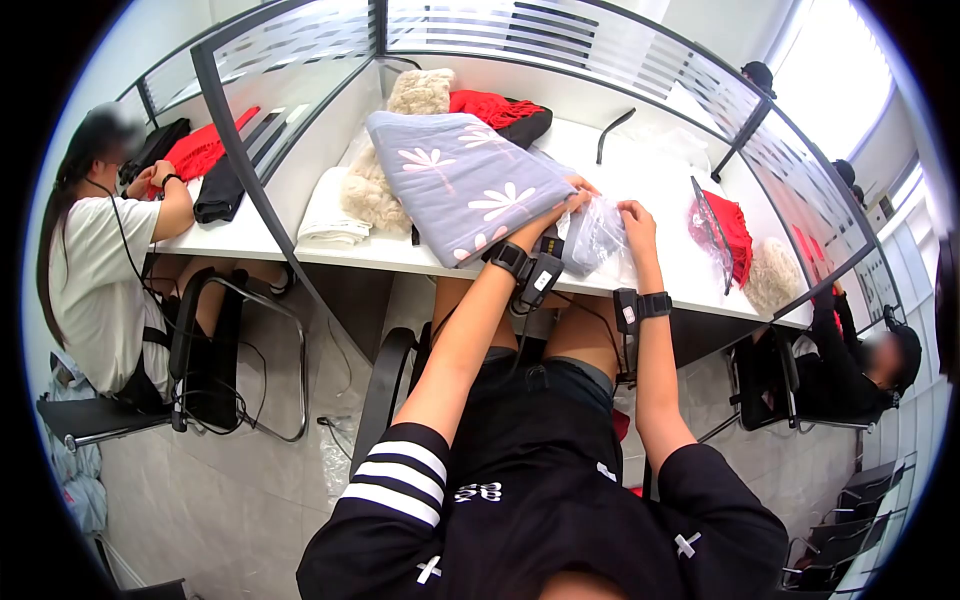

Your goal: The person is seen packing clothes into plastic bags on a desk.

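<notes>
A folded grey-blue cloth [440, 185] with white and pink flower prints lies at a slant on the desk, its lower corner at the front edge. My left hand [577, 195] is at the cloth's right end, its fingers closed at the edge of a clear plastic bag [597, 238]; the fingertips are partly hidden. On the bag's other side, my right hand [637, 218] pinches its upper right edge. The crumpled bag hangs between both hands, over the front of the desk.
Behind the cloth are beige fluffy fabric [420, 92], red fabric [490, 106] and a black item [527, 127]. White folded cloth [335, 208] lies left. A bagged red item [728, 235] and beige fluff [774, 272] sit right. Partitions enclose the desk [660, 165]; people sit on both sides.
</notes>
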Demonstrator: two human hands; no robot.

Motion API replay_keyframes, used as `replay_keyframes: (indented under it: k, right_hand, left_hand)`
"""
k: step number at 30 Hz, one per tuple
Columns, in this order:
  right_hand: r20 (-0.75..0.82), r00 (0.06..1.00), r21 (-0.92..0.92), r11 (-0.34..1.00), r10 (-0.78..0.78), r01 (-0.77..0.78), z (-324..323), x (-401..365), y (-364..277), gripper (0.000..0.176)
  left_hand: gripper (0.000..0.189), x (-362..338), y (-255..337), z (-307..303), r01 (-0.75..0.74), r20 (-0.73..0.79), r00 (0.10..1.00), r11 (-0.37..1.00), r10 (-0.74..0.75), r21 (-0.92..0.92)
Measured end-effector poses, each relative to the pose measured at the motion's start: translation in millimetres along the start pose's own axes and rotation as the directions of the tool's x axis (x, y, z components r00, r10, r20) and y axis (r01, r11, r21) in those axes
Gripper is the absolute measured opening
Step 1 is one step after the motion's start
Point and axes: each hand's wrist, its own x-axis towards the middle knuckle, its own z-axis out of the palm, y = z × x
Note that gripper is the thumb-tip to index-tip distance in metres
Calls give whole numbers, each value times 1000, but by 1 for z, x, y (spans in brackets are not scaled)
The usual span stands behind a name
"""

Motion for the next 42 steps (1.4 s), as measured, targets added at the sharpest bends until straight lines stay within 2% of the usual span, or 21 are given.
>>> replay_keyframes:
  k: [4,10,12,19,28,37,42]
  right_hand:
    - [0,1000,9,1000,20,-20,0,0,2,15]
    - [2,1000,13,1000,9,-9,0,0,1,15]
    - [0,1000,4,1000,11,-11,1,1,2,15]
    - [18,999,-3,999,35,-35,0,-2,-4,15]
    - [10,1000,30,999,16,-16,0,-1,-2,14]
    - [17,1000,22,1000,19,-19,-1,-1,-2,15]
    - [17,1000,9,1000,0,0,-1,-1,-3,15]
  left_hand:
    - [30,2,-2,0,-32,9,999,999,32,31]
    - [23,8,-13,4,-131,-77,988,991,132,19]
    - [23,9,-12,1,-67,-3,998,988,68,136]
    - [23,8,-14,2,-85,-8,996,991,86,102]
    - [19,9,-11,3,-35,-14,999,993,37,112]
    - [24,5,0,2,-37,-13,999,988,40,147]
    - [24,2,3,3,-7,-4,1000,995,7,101]
